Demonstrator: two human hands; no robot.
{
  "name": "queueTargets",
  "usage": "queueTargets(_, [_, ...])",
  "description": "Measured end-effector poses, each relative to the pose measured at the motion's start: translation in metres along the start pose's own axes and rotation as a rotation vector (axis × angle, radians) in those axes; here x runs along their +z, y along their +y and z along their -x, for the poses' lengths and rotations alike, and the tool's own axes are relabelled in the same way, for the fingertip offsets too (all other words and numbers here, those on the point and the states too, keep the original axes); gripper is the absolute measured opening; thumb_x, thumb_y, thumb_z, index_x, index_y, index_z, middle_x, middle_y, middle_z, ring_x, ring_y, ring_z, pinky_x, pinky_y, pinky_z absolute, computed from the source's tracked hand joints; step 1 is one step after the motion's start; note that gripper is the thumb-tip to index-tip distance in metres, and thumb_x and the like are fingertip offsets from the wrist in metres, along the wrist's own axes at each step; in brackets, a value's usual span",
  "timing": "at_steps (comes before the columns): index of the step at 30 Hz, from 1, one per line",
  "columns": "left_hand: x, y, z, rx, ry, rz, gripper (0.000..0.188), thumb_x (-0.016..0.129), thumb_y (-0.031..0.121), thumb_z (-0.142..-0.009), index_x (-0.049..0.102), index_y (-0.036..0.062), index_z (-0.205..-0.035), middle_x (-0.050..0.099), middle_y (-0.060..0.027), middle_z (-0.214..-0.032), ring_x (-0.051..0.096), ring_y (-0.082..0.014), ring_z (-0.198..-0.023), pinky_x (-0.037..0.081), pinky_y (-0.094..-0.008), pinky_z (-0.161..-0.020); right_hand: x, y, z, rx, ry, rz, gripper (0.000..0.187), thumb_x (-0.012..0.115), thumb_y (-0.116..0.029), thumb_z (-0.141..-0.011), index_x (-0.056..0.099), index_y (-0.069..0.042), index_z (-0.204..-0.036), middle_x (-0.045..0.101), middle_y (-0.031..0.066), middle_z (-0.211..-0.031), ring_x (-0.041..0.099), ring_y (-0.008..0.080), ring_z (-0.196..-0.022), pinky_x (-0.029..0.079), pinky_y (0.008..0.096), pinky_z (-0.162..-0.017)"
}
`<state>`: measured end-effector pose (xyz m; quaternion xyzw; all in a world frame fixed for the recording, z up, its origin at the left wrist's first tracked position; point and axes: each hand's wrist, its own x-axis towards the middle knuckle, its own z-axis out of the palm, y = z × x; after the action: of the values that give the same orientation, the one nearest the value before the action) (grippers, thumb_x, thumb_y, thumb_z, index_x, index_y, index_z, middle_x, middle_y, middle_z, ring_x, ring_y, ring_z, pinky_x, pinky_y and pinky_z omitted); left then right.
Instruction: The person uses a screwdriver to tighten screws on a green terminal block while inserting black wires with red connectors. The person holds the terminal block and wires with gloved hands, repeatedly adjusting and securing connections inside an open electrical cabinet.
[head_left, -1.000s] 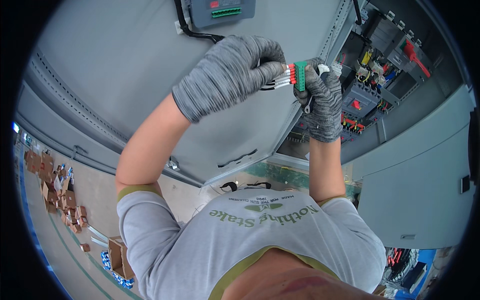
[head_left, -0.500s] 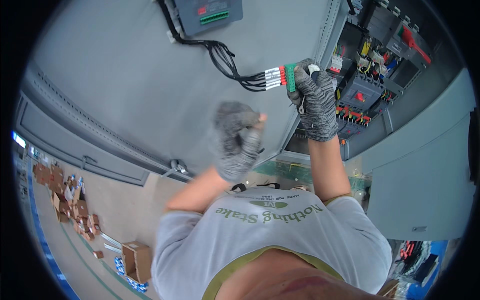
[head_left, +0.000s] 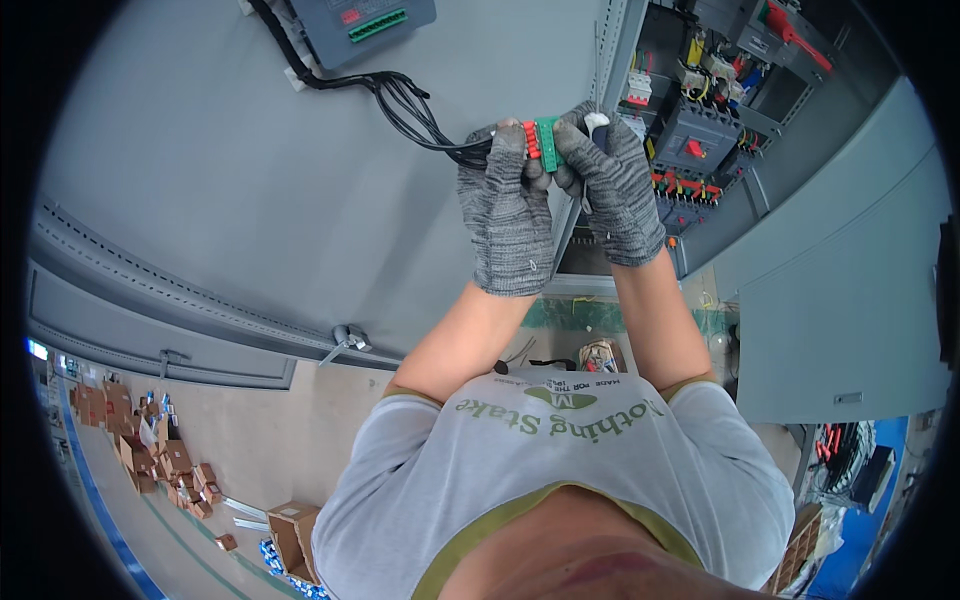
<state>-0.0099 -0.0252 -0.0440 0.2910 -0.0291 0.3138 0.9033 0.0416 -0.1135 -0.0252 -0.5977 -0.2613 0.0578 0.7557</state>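
Terminal block (head_left: 548,146), green and slim, red sleeves (head_left: 531,140) lining its left side, is gripped by the right hand (head_left: 620,190) while the left hand (head_left: 507,215) pinches black wires (head_left: 420,120).

We see a flat grey metal panel (head_left: 200,130) bearing a blue-grey boxy module (head_left: 340,36) and a black cable bundle (head_left: 345,80); on the beige floor (head_left: 260,420) lie brown cardboard boxes (head_left: 176,458).
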Motion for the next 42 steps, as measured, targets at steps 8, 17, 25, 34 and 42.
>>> queueTargets(8, [-0.004, -0.010, -0.006, 0.096, -0.066, -0.074, 0.024, 0.065, 0.027, -0.092, 0.058, 0.0061, -0.101, 0.060, -0.0026, -0.096, 0.057, -0.0118, -0.087, 0.049, -0.0269, -0.077, -0.008, -0.009, -0.007, -0.053, -0.026, 0.157, 0.021, 0.068, -0.027, -0.089, 0.061, -0.007, -0.088, 0.056, -0.0024, -0.060, 0.051, 0.0041, -0.051, 0.040, 0.0191, -0.045])
queueTargets(17, [-0.001, 0.004, -0.002, -0.111, -0.177, -0.024, 0.034, 0.064, 0.032, -0.092, 0.053, 0.0068, -0.111, 0.062, -0.0132, -0.114, 0.064, -0.0212, -0.098, 0.059, -0.0324, -0.076, -0.019, -0.020, -0.010, -0.233, -0.002, 0.462, 0.027, 0.074, -0.029, -0.083, 0.063, -0.004, -0.085, 0.059, 0.0018, -0.069, 0.055, 0.0089, -0.066, 0.047, 0.0250, -0.060])
queueTargets(25, [-0.002, -0.005, -0.008, -0.025, -0.176, 0.051, 0.027, 0.066, 0.024, -0.092, 0.055, 0.0050, -0.108, 0.062, -0.0156, -0.113, 0.065, -0.0257, -0.094, 0.059, -0.0338, -0.074, -0.069, 0.006, 0.017, -0.177, 0.008, 0.583, 0.028, 0.073, -0.020, -0.081, 0.061, -0.001, -0.099, 0.059, 0.0099, -0.091, 0.059, 0.0152, -0.082, 0.050, 0.0296, -0.072])
queueTargets(34, [0.000, -0.009, -0.013, -0.041, -0.195, 0.111, 0.029, 0.066, 0.022, -0.091, 0.055, 0.0032, -0.110, 0.061, -0.0150, -0.114, 0.064, -0.0278, -0.096, 0.057, -0.0347, -0.075, -0.053, -0.080, 0.106, -0.472, 0.136, 0.919, 0.039, 0.067, -0.001, -0.080, 0.065, -0.008, -0.117, 0.063, 0.0127, -0.106, 0.061, 0.0255, -0.103, 0.050, 0.0332, -0.087])
queueTargets(42, [0.000, -0.007, -0.015, -0.079, -0.222, 0.155, 0.033, 0.065, 0.020, -0.092, 0.051, -0.0013, -0.113, 0.058, -0.0168, -0.118, 0.060, -0.0296, -0.100, 0.058, -0.0372, -0.078, -0.027, -0.077, 0.117, -0.756, 0.345, 1.093, 0.025, 0.070, 0.000, -0.076, 0.070, -0.008, -0.100, 0.066, 0.0091, -0.097, 0.065, 0.0254, -0.091, 0.053, 0.0337, -0.081])
